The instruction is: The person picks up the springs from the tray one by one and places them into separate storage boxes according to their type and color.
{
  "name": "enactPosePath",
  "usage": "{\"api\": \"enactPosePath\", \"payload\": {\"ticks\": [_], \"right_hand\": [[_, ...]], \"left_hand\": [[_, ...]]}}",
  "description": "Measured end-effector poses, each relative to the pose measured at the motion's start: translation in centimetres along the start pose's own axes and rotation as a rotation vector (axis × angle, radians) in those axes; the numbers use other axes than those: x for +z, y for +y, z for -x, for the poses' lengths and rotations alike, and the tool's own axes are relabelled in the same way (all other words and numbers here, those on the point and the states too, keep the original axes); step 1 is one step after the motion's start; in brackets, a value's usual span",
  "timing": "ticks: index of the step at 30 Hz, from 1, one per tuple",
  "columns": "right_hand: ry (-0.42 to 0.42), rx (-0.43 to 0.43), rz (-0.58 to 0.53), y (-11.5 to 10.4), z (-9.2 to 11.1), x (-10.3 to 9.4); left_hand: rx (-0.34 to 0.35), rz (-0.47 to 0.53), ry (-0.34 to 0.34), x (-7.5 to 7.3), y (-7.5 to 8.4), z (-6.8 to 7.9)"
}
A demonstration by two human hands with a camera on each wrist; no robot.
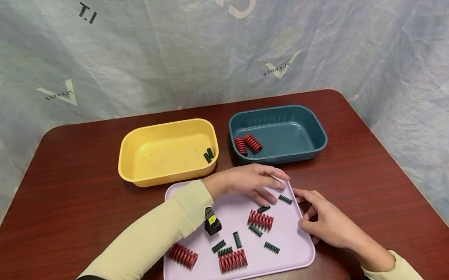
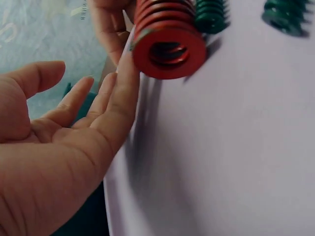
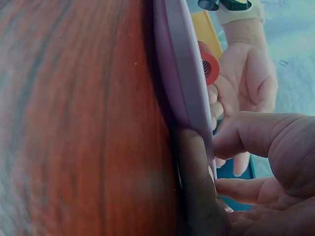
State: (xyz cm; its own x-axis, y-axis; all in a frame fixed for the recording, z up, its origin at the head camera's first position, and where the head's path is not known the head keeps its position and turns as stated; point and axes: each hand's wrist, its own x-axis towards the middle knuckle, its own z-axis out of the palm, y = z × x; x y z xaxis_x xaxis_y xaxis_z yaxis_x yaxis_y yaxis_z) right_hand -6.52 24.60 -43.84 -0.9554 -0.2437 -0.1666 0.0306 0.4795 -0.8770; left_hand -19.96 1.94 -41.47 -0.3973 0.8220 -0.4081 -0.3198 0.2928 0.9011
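Observation:
On the lilac tray (image 1: 281, 259) lie three thick red coil springs, among them one red spring (image 1: 260, 219) close to my left hand, and several small dark green springs. My left hand (image 1: 255, 184) reaches over the tray's far right part, fingers extended and holding nothing. A green spring (image 1: 285, 199) lies just beyond its fingertips. In the left wrist view a fingertip overlaps a red spring (image 2: 170, 51); I cannot tell if they touch. At the tray's right edge my right hand (image 1: 329, 220) grips the rim, with a finger (image 3: 197, 172) beneath it in the right wrist view.
Behind the tray, a yellow bin (image 1: 161, 175) holds two small green springs (image 1: 208, 155). To its right a teal bin (image 1: 293, 155) contains red springs (image 1: 253, 143) and a partly hidden green one. The wooden table (image 1: 382, 195) ends at a hanging sheet (image 1: 179, 47).

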Motion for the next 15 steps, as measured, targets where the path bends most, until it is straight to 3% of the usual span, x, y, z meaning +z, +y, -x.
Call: {"api": "enactPosePath", "payload": {"ticks": [9,15], "right_hand": [[-0.006,-0.001,-0.004,0.1,0.0,-0.1],[-0.003,-0.013,0.006,0.2,0.1,-0.1]], "left_hand": [[-0.01,0.123,-0.008,0.5,-0.6,-0.8],[-0.007,0.143,0.021,0.5,-1.0,-1.2]]}}
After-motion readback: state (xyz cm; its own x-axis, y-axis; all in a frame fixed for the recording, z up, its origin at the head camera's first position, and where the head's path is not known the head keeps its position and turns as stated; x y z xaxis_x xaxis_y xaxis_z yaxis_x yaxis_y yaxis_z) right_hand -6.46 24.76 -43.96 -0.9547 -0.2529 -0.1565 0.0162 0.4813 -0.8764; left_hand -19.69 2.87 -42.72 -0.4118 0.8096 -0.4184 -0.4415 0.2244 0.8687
